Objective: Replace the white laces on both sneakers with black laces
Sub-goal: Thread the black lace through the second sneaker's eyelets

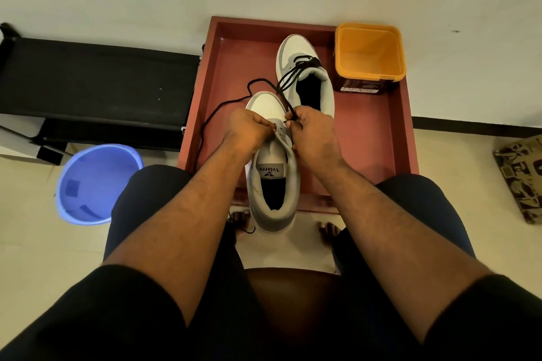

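Pale floor tiles and a white wall frame the scene, and down in the middle sits a reddish-brown tray [378, 138] with raised walls, square-cornered and smooth. Two sneakers here, both grey and white: the far sneaker [305, 73] lies flat in the tray, its own dark lace loosely bundled at the tongue, while the near sneaker [271, 167] is held up over the tray's front edge, heel toward the person, a branded insole label showing inside. In the tray's far right corner stands one orange tub [370, 53], square, plastic, nothing visible inside it. On the floor to the left, one round blue bucket [96, 184], glossy, with only a few dark patches on its bottom. Now the hands: the left hand [249, 129] grips the near sneaker at the eyelet flap, fingers curled; the right hand [313, 132] pinches the black lace [223, 102] just beside the eyelets. That thin cord loops away over the tray's left wall and trails down toward the floor. A low black bench [96, 79] runs along the wall on the left.
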Demonstrator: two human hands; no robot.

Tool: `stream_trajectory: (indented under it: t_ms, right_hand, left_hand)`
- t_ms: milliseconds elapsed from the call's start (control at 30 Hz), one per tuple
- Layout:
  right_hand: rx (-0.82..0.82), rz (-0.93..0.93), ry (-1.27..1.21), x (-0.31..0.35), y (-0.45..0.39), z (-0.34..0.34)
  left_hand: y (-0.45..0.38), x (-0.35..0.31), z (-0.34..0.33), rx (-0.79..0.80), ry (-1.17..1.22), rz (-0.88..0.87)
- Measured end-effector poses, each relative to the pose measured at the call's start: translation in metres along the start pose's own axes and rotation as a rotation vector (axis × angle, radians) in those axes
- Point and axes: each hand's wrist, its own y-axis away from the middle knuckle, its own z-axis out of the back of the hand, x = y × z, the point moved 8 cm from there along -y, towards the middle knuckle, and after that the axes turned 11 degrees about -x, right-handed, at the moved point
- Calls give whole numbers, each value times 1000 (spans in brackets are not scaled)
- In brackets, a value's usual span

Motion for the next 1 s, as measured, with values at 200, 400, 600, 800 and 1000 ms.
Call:
stream_trajectory:
  t_ms: [200, 400, 600, 800, 1000]
  right_hand:
    - [4, 43, 114, 2, 3, -5]
    - [32, 91, 213, 4, 2, -11]
    - [68, 69, 175, -2, 1, -15]
    - [254, 69, 154, -5, 2, -29]
    - [327, -148, -161, -11, 16, -20]
  left_hand:
    - [-2, 2, 0, 34, 54, 42]
    - [-2, 2, 0, 54, 42, 55]
    - [-2, -1, -3, 69, 17, -28]
    - [-3, -9, -6, 84, 33, -134]
    - [-4, -10, -12, 141, -169, -226]
